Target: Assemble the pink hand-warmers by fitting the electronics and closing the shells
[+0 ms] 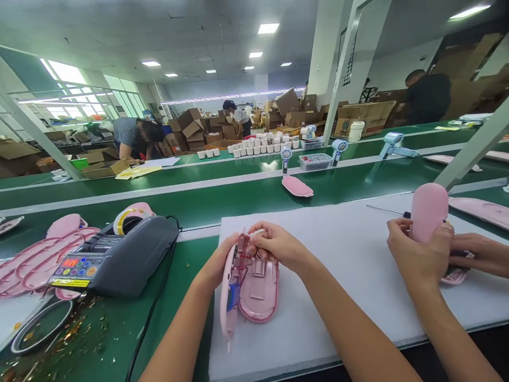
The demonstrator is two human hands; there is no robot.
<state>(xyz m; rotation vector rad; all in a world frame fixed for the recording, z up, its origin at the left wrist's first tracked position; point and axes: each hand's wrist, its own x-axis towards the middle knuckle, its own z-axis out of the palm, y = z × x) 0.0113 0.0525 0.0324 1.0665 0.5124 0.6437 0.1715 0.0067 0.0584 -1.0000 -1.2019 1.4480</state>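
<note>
An opened pink plastic housing lies before me on the white mat. One half, a pink shell (226, 297), stands on edge, with a circuit board and a blue battery (234, 295) inside. My left hand (219, 261) is closed around the upper part of this half. Beside it the other half, a pink shell (258, 302), lies with its hollow side up. Thin red wires (243, 269) run between the halves. At their top end my right hand (280, 245) is closed in a pinch among the wires; its fingers hide what they hold.
To the left stands a grey tape dispenser (131, 260) with a black cable (153, 313), near stacked pink shells (24, 265). At right a co-worker's hands (421, 254) hold a pink shell (430, 209) near a screwdriver (387, 210). Another pink shell (297, 187) and blue handheld fans (339, 151) are beyond the mat.
</note>
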